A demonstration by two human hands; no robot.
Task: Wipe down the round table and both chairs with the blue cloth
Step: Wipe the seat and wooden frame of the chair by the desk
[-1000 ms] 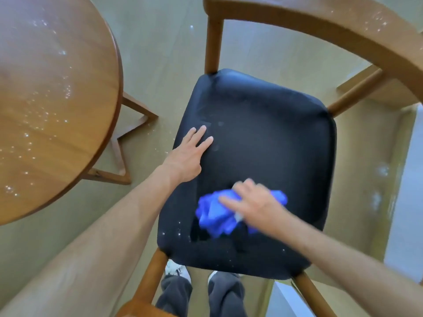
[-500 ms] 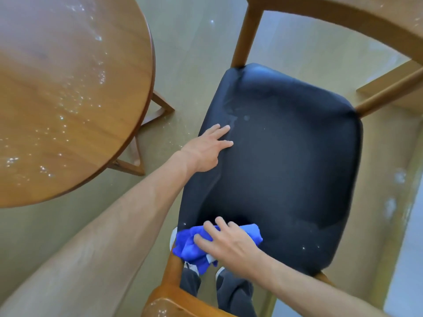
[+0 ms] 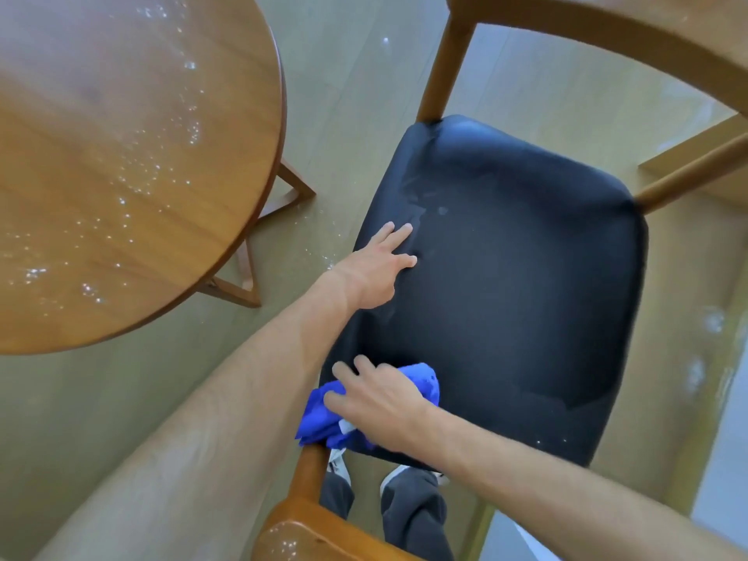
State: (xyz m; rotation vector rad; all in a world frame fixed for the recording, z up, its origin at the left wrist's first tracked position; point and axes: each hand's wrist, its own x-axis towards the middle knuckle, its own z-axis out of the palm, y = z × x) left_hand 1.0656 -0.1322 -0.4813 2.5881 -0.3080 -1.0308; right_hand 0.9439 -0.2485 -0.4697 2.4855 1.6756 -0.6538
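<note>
A wooden chair with a black padded seat (image 3: 518, 277) fills the middle of the head view. My right hand (image 3: 376, 402) presses the crumpled blue cloth (image 3: 319, 419) onto the seat's near left corner, fingers spread over it. My left hand (image 3: 376, 269) rests flat on the seat's left edge with straight fingers. The round wooden table (image 3: 121, 176) at the left carries scattered water droplets. The chair's curved wooden backrest (image 3: 607, 30) arcs across the top right.
The table's wooden leg frame (image 3: 251, 285) stands on the floor between table and chair. A wooden armrest or rail (image 3: 307, 528) with droplets sits at the bottom, above my legs and shoes (image 3: 404, 487). Wet spots mark the floor at the right.
My right hand has slid the blue cloth from the seat's front middle to its near left corner. The left hand stays on the seat's left edge.
</note>
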